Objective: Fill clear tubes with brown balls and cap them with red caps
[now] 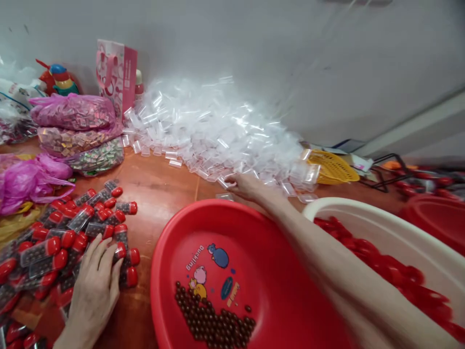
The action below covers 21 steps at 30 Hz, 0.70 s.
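Observation:
My left hand (95, 278) lies over a heap of clear tubes with red caps (39, 252), filled with small dark balls. Its fingers curl over one capped tube (119, 250), whose red cap shows by the fingertips. My right hand (247, 186) reaches across a red basin (163, 242) to the near edge of a big pile of empty clear plastic tubes (218, 131). Its fingers are slightly apart, with the tips beside a tube; no firm hold shows. Brown balls (214, 322) lie together in the basin's near part, over a printed duckling picture.
A cream basin (327, 206) of red caps (378, 261) stands at the right, partly behind my forearm. Beyond it is a yellow basket (332, 167). Filled plastic bags (76, 114), a pink gift bag (118, 77) and a bottle (139, 85) stand back left by the wall.

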Available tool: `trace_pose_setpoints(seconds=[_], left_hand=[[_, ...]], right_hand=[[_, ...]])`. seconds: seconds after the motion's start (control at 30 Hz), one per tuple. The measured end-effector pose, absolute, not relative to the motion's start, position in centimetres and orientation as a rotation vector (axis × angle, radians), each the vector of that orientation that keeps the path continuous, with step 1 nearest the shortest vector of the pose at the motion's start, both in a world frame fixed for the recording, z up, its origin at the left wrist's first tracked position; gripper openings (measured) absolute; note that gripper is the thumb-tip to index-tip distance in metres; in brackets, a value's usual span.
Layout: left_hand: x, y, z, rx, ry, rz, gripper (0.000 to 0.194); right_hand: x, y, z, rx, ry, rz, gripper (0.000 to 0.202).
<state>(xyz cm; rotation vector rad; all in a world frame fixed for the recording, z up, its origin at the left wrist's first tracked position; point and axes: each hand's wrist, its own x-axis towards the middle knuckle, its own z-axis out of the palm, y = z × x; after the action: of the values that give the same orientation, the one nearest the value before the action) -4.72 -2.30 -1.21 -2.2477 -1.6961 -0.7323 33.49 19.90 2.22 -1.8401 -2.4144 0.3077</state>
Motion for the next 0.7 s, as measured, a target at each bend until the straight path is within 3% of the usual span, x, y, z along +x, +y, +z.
trace_pose_setpoints(seconds=[0.23,0.47,0.6,0.7], left_hand=[[-2.4,-2.3,-0.6,-2.359,-1.755,-0.987,0.031],[0.8,-3.1,1.0,-2.562,-2.066,-1.475,0.034],[3.5,-3.6,1.7,-2.608,-2.560,-2.067,0.054],[4.8,-3.3,1.5,-2.507,-2.729,-2.198,0.059]], right_hand=[[33.9,23.2,-0.6,-2.012,-2.465,0.482,0.035],[35.7,22.2,-2.2,-2.095,-2.337,0.614,0.085],[36.1,21.6,-2.5,-2.095,-2.312,0.656,0.085],[35.5,21.1,-1.1,-2.089,-2.264,0.586,0.083]])
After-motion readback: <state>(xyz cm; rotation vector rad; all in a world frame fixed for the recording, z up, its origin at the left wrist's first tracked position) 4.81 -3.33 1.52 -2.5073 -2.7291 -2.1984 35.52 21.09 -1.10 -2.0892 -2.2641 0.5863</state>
